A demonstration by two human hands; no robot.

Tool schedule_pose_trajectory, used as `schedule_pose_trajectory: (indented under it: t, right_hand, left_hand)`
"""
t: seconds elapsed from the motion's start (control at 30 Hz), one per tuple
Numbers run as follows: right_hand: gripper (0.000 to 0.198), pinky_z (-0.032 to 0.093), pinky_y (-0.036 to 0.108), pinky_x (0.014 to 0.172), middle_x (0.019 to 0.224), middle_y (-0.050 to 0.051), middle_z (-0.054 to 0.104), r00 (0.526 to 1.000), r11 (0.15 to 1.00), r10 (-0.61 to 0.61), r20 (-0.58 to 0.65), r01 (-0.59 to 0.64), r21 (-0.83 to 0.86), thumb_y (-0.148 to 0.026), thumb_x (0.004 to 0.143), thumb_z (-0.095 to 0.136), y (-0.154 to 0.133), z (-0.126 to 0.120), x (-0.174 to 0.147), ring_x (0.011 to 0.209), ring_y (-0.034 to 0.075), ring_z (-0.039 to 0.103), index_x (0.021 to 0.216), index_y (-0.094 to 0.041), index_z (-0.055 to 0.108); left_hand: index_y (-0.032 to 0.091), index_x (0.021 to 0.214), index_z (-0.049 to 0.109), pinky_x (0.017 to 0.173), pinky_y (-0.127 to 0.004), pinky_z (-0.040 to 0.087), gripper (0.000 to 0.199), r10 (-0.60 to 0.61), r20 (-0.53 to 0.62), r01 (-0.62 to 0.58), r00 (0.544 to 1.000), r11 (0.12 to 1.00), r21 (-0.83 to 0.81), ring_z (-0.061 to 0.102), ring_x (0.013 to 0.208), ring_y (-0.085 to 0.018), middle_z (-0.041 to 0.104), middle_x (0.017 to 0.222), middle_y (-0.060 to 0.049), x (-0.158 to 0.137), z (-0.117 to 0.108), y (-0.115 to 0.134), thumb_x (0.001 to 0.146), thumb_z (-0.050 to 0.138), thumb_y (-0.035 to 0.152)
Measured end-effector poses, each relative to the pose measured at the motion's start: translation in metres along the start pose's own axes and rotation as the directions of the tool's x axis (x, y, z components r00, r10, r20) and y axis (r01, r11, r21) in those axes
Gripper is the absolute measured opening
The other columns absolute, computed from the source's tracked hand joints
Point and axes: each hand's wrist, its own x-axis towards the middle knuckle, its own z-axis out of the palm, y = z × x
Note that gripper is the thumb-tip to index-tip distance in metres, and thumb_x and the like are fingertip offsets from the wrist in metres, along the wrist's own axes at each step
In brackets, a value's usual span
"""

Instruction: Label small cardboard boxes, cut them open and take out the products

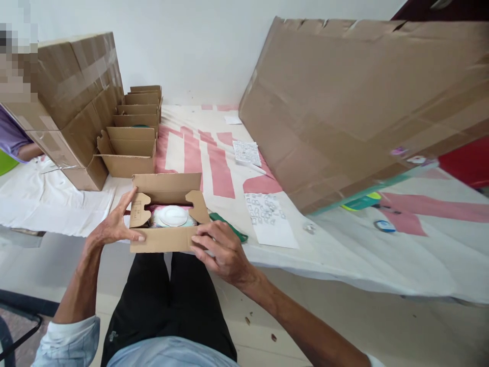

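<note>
A small brown cardboard box (164, 240) sits at the table's front edge with its flaps raised. Inside it lies a colourful pack with a white oval lid (173, 216), which looks like a wet wipes pack. My left hand (114, 221) grips the box's left end, thumb on the near flap and fingers along the far left side. At the near right corner, my right hand (221, 247) has its curled fingers on the front flap. A dark green strap-like item (229, 227) lies just behind that hand, partly hidden.
Several open small boxes (130, 165) stand in a row at the back left, beside a stack of taped cartons (72, 102). A large cardboard sheet (355, 102) leans over the right side. Printed sheets (269, 219) and a tape roll (384, 226) lie on the cloth. Another person's sleeve (13, 133) shows far left.
</note>
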Motion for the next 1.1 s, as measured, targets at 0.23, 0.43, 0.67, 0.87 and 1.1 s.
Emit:
schedule_pose_trajectory:
  t: [0.23, 0.43, 0.67, 0.87, 1.1]
  right_hand:
    - [0.016, 0.061, 0.049, 0.096, 0.122, 0.013, 0.074, 0.971, 0.968, 0.240, 0.007, -0.238, -0.075, -0.027, 0.102, 0.066, 0.012, 0.011, 0.036, 0.115, 0.032, 0.069, 0.115, -0.024, 0.076]
    - [0.024, 0.063, 0.039, 0.080, 0.107, 0.008, 0.077, 0.910, 0.909, 0.401, -0.108, -0.410, -0.079, -0.023, 0.106, 0.052, 0.032, 0.004, 0.034, 0.087, 0.024, 0.073, 0.121, -0.025, 0.070]
    - [0.029, 0.048, 0.057, 0.116, 0.128, 0.014, 0.075, 0.968, 0.886, 0.240, 0.078, -0.186, -0.426, -0.008, 0.101, 0.051, 0.048, -0.024, 0.043, 0.129, 0.034, 0.063, 0.111, -0.022, 0.074]
    - [0.005, 0.053, 0.039, 0.089, 0.106, 0.012, 0.076, 0.657, 0.945, 0.228, 0.719, 0.028, -0.325, -0.020, 0.101, 0.067, 0.042, -0.025, 0.086, 0.100, 0.029, 0.070, 0.102, -0.021, 0.072]
    - [0.028, 0.052, 0.037, 0.087, 0.127, 0.019, 0.076, 0.375, 0.940, 0.268, 0.887, 0.099, -0.326, -0.019, 0.093, 0.073, 0.040, 0.005, 0.126, 0.116, 0.035, 0.073, 0.120, -0.016, 0.072]
  left_hand:
    - [0.027, 0.179, 0.019, 0.124, -0.062, 0.048, 0.145, -0.035, 0.026, 0.033, 0.999, 0.998, 0.058, 0.033, 0.163, -0.052, 0.023, 0.183, -0.020, 0.000, 0.001, 0.005, 0.066, 0.095, 0.074]
    - [0.030, 0.179, 0.017, 0.123, -0.064, 0.049, 0.144, -0.004, 0.006, 0.003, 1.000, 0.999, 0.053, 0.034, 0.162, -0.053, 0.026, 0.182, -0.019, -0.004, 0.007, 0.001, 0.067, 0.095, 0.075]
    - [0.031, 0.180, 0.017, 0.122, -0.063, 0.049, 0.142, 0.021, -0.015, -0.021, 1.000, 1.000, 0.018, 0.036, 0.160, -0.051, 0.026, 0.181, -0.020, -0.007, 0.014, -0.006, 0.068, 0.096, 0.070]
    - [0.030, 0.179, 0.018, 0.121, -0.066, 0.050, 0.141, 0.036, -0.044, -0.036, 0.998, 0.999, 0.005, 0.035, 0.161, -0.053, 0.024, 0.181, -0.020, -0.010, 0.018, -0.009, 0.069, 0.095, 0.072]
    - [0.027, 0.179, 0.019, 0.121, -0.065, 0.050, 0.143, 0.045, -0.052, -0.045, 0.998, 0.999, -0.004, 0.037, 0.161, -0.052, 0.024, 0.181, -0.022, -0.010, 0.022, -0.010, 0.068, 0.095, 0.075]
